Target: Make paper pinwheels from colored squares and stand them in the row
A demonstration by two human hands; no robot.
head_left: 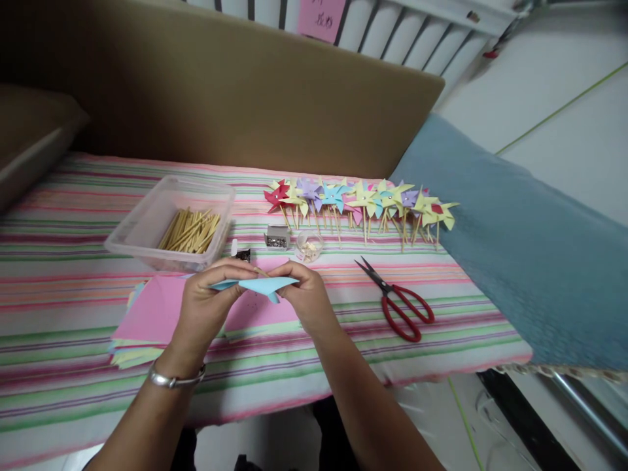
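Observation:
Above the table, my left hand (210,288) and my right hand (304,288) are both closed on a light blue paper pinwheel (262,285). My left fingers grip one side of it and my right fingers the other. Behind the paper, between my fingertips, the tip of a thin wooden stick (262,271) shows; the rest of it is hidden. Under my hands lie stacks of coloured paper, a pink sheet (154,311) on top of the left one and another pink sheet (262,311) on the right one.
A clear plastic box (132,229) holds wooden sticks (191,230). Near it stand a small box of metal pins (277,239), a dark-filled box (242,254) and a round tub (310,247). Finished pinwheels (363,196) line the back right. Red-handled scissors (392,294) lie right.

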